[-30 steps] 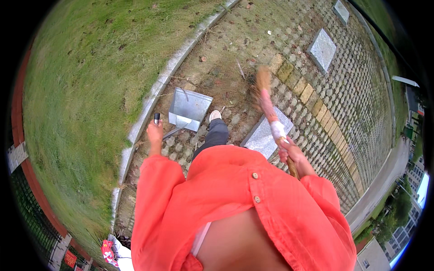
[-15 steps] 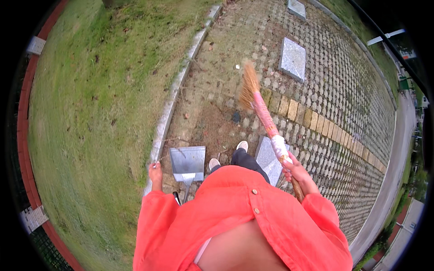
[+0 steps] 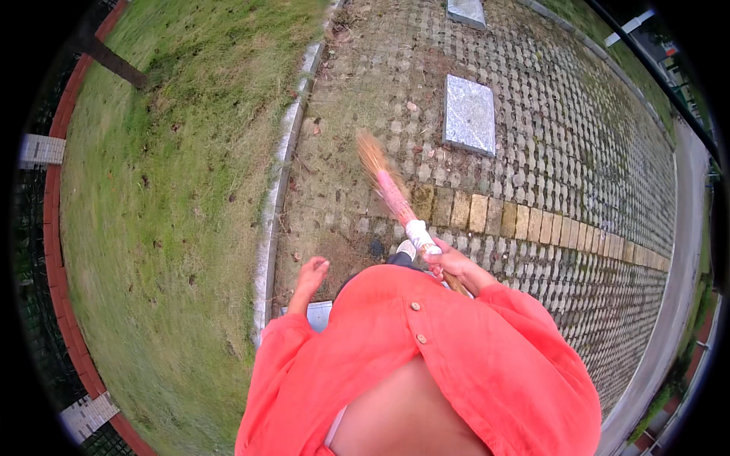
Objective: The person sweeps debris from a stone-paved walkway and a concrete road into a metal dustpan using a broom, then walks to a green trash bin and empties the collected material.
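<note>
A straw broom [image 3: 395, 199] with a pink-wrapped neck and a white-wrapped band slants forward and left across the paving. My right hand [image 3: 458, 267] is closed round its brown handle just below the white wrap. The bristles, a little blurred, are over the grassy pavers. My left hand [image 3: 309, 275] is held in front of the stone curb with its fingers curled together; whether something small is pinched in them does not show. Below it, a grey metal dustpan [image 3: 320, 314] is mostly hidden by my sleeve and shirt.
A pale curb [image 3: 282, 163] divides the lawn [image 3: 175, 228] from the grid paving [image 3: 547, 144]. A granite slab [image 3: 469, 114] lies ahead, another slab [image 3: 466, 11] beyond it. Yellow bricks [image 3: 505, 216] cross the paving. A tree trunk [image 3: 114, 61] stands far left; my shoe [image 3: 407, 248] is below the broom.
I have moved forward, leaving the dustpan further back and mostly covered by my shirt. My left hand has risen and come rightward. The broom has swung left in my right hand.
</note>
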Motion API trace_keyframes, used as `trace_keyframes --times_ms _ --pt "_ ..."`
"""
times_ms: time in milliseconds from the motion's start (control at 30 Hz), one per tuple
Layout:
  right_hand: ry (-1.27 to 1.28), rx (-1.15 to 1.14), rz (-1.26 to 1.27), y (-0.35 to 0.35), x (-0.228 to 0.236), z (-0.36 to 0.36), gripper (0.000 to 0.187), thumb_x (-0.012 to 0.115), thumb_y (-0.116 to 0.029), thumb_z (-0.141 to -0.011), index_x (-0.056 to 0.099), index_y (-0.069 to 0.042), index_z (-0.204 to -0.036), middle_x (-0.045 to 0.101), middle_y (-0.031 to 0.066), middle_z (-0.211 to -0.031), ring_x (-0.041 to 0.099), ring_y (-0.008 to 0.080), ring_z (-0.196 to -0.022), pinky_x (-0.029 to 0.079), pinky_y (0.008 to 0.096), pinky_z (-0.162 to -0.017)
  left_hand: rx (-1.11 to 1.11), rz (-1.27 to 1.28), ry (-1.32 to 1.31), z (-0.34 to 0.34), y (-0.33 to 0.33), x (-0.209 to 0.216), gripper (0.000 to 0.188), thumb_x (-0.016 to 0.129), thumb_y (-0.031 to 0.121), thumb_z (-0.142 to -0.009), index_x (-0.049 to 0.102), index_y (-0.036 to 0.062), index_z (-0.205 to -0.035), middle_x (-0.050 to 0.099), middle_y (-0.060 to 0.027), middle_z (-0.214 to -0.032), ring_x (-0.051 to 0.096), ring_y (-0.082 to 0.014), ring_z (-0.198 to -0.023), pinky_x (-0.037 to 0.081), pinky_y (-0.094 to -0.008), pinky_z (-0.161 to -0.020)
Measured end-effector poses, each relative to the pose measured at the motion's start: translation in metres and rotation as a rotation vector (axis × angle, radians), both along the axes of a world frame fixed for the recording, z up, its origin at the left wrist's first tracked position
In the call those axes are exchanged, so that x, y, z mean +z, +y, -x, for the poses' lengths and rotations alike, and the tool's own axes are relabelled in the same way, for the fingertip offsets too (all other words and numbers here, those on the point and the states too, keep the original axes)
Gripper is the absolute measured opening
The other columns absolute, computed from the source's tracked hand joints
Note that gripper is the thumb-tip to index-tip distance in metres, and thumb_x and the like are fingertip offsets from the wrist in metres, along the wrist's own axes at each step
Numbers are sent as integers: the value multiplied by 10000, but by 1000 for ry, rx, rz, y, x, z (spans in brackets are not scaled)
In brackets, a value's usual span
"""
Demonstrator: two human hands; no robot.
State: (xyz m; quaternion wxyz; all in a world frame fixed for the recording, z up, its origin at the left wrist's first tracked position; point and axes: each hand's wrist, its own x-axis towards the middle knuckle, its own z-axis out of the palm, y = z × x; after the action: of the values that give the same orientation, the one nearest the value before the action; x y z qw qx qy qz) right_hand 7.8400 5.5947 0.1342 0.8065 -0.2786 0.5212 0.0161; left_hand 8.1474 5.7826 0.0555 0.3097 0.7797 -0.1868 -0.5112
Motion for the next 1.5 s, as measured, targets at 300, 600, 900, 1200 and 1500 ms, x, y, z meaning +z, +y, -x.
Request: trace_keyframes --times_ms 300,600,900,1200,1500 --pt "526 803 574 -260 74 34 483 639 -149 -718 381 -31 -1109 566 130 -766 591 201 -617 460 306 -441 -446 507 -32 37 -328 114 271 576 182 -786 538 33 -1010 592 -76 -802 559 -146 -722 457 -281 -680" --pt "945 1407 1407 -510 88 -99 223 553 -186 -766 619 -106 -964 589 84 -1041 558 209 -989 442 352 -783 -804 1050 -370 53 -614 268 602 629 318 -714 378 96 -1215 397 -155 -1217 411 -305 -1118 330 -378 -937" --pt "396 1281 2125 -625 24 -242 422 586 -216 -723 512 -124 -1128 518 104 -1090 460 260 -1060 360 391 -869 -528 1039 -215 76 -795 359 430 620 275 -752 448 64 -1086 595 -131 -851 577 -304 -794 446 -362 -696" --pt "-411 639 1859 -705 112 -200 738 683 -176 -645 299 -85 -1269 377 159 -1169 378 313 -1098 300 408 -929 334 1300 -382 -35 -899 438 270 601 305 -794 451 114 -677 396 55 -513 379 -35 -421 349 -184 -376" --pt "-693 539 1467 -775 199 -229 338 647 -193 -662 497 -155 -963 590 86 -785 573 287 -736 448 376 -644 336 1503 -90 20 -825 456 318 457 322 -875 382 112 -648 299 27 -516 312 -92 -473 306 -241 -533"
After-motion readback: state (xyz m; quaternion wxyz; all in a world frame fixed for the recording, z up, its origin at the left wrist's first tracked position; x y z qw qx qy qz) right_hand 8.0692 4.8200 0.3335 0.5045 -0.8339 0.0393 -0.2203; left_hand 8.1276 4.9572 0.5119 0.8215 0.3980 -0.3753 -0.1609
